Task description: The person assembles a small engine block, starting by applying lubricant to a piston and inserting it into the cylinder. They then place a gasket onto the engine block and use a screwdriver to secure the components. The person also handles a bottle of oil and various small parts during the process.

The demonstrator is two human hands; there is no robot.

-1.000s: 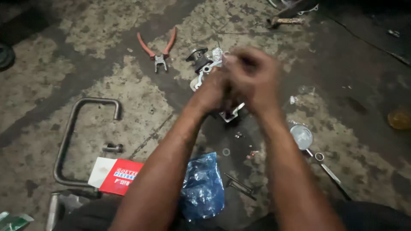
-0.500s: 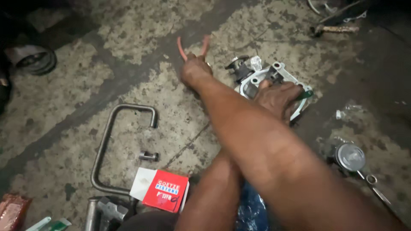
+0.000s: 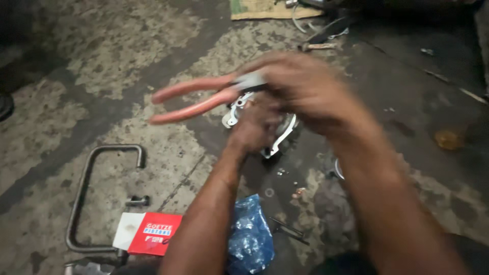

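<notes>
The right hand [image 3: 305, 89] has lifted the red-handled pliers [image 3: 196, 97] off the floor and grips them closed, while the left hand [image 3: 257, 125] clasps the metal part [image 3: 282, 135]

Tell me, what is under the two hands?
Under the left hand and the right hand, which holds red-handled pliers, lies a silver metal part; its middle is covered.

Stained, worn concrete floor [image 3: 102, 61], dimly lit

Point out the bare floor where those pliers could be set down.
Bare floor lies left of the pliers, above the bent metal tube. Another patch lies far right, around the orange stain. It is crowded under both hands, around the metal part, blue bag and red box.
</notes>
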